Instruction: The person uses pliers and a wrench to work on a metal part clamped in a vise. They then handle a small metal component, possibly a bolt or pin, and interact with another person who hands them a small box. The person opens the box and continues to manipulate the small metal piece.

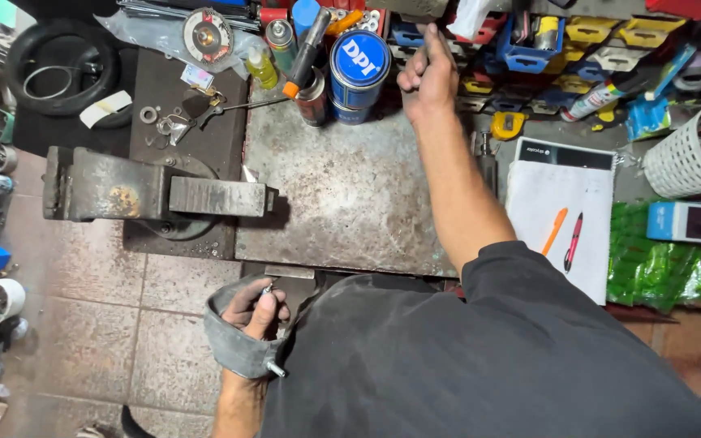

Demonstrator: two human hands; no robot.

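Rubber inner tube (233, 341) gripped in left hand (257, 312); right hand (427, 77) clenched near blue can (359, 65), could topple if bumped.

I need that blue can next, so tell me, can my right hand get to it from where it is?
Probably yes. The right hand is raised just beside the blue can, with nothing between them, though its fingers look closed around something.

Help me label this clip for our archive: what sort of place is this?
Most likely a small repair workshop, perhaps for tyres. A heavy bench vise is bolted beside a worn metal worktop, a tyre lies at the back, and the left hand holds a grey rubber inner tube with its valve.
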